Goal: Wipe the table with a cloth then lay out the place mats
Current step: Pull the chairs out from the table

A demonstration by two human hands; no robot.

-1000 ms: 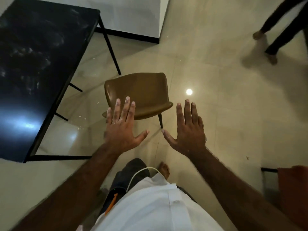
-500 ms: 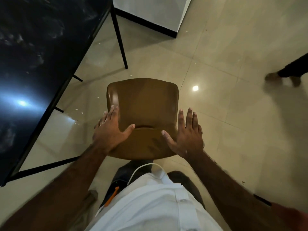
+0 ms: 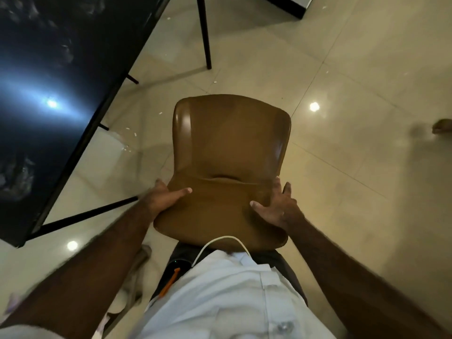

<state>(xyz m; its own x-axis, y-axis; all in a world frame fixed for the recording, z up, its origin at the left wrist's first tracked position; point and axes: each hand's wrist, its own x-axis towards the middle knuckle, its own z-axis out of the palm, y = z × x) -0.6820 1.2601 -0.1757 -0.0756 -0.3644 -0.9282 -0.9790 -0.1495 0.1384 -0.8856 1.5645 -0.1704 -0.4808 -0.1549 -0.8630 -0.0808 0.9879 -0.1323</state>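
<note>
A glossy black table (image 3: 49, 77) with thin black legs fills the upper left. Right in front of me stands a brown chair (image 3: 230, 143), seen from above, its backrest nearest to me. My left hand (image 3: 163, 198) grips the left edge of the backrest, thumb on top. On the right edge of the backrest, my right hand (image 3: 277, 206) holds on with fingers wrapped round the side. No cloth or place mats are in view.
The floor (image 3: 354, 69) is pale glossy tile with small white crumbs near the table legs. Another person's foot (image 3: 441, 126) shows at the right edge. A white wall corner with a dark skirting (image 3: 283, 8) is at the top.
I have stepped up to the chair. Both hands, held open in the air a second ago, have come down and closed on the sides of its backrest. The other person has moved off right.
</note>
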